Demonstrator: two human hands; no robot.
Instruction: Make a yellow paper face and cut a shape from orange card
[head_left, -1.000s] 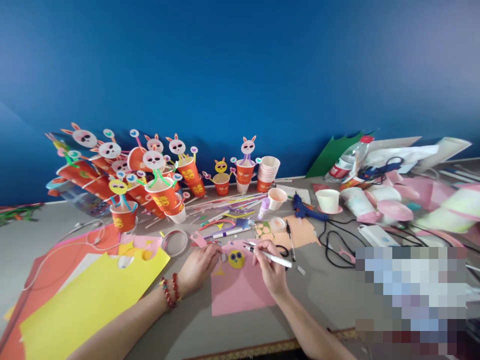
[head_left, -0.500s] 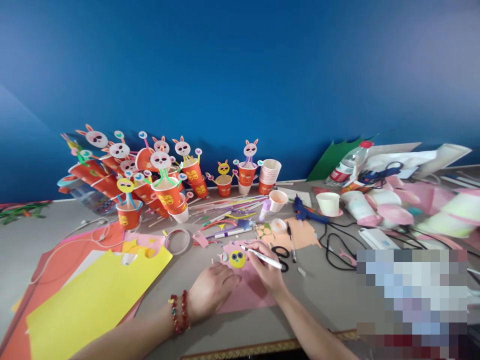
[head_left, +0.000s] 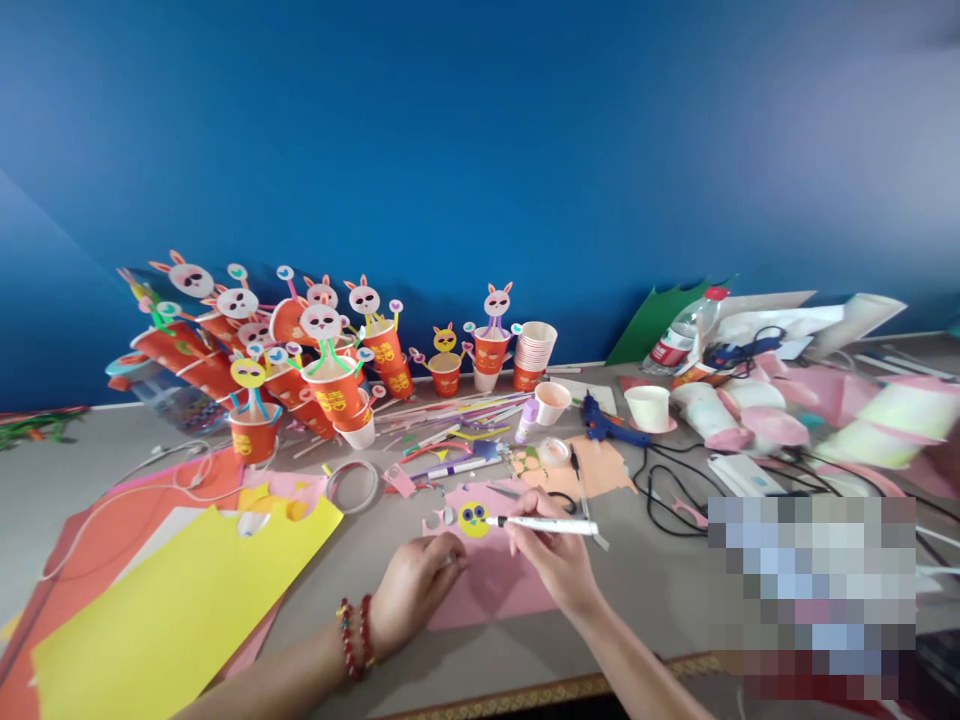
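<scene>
A round yellow paper face (head_left: 473,519) with dark eyes and a small blue beak-like mark lies flat on a sheet of pink paper (head_left: 510,590). My right hand (head_left: 551,560) grips a white marker (head_left: 553,525), held almost level, its tip at the face's right edge. Whether the tip touches the paper I cannot tell. Just below and left of the face, my left hand (head_left: 415,590) rests on the pink sheet with its fingers curled in. Something small and greyish shows at those fingertips, too unclear to name. Scissors (head_left: 561,502) lie partly hidden behind my right hand.
Orange paper cups (head_left: 334,395) with paper animal faces crowd the back left. Yellow paper (head_left: 187,600) covers the left side. A tape roll (head_left: 354,487), a blue glue gun (head_left: 607,425) and a black pen (head_left: 579,475) lie beyond my hands. Black cables (head_left: 660,500) coil at right.
The marker has swung from slanting to nearly level, and its tip has come down to the face's right edge. My left hand has drawn back a little from the face, fingers more curled.
</scene>
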